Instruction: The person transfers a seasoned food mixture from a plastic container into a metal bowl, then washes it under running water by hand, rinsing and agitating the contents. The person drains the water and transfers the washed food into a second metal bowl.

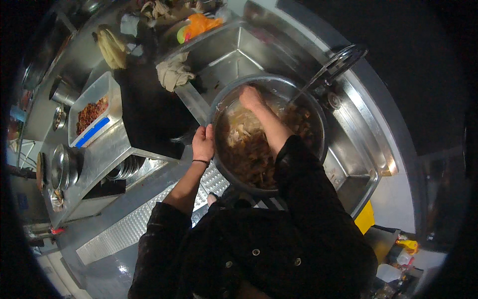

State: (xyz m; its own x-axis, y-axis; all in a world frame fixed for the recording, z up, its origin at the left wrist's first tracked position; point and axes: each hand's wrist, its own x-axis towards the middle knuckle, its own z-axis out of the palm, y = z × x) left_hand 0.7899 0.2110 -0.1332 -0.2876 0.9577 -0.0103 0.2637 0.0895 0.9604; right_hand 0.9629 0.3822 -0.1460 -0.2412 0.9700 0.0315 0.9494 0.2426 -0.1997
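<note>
A large round metal basin [323, 127] rests over the double stainless-steel sink [222, 48]. Cloudy water covers part of its contents, dark brown food pieces [257, 170] with some paler pieces [239, 135] near the middle. My left hand [203, 144] grips the basin's left rim, thumb and fingers at its edge. Inside, at the far side, my right hand [251, 98] dips into the water with curled fingers. Its fingertips are blurred, so what they hold cannot be told. A metal faucet [328, 69] reaches over the basin from the right.
A crumpled cloth [173, 73] hangs over the sink divider. On the left counter stand a clear plastic box [114, 98] of reddish food, a metal pot [61, 91] and a metal bowl [59, 166]. An orange plastic bag [201, 24] lies beyond the sink. Studded metal plates [119, 228] cover the floor.
</note>
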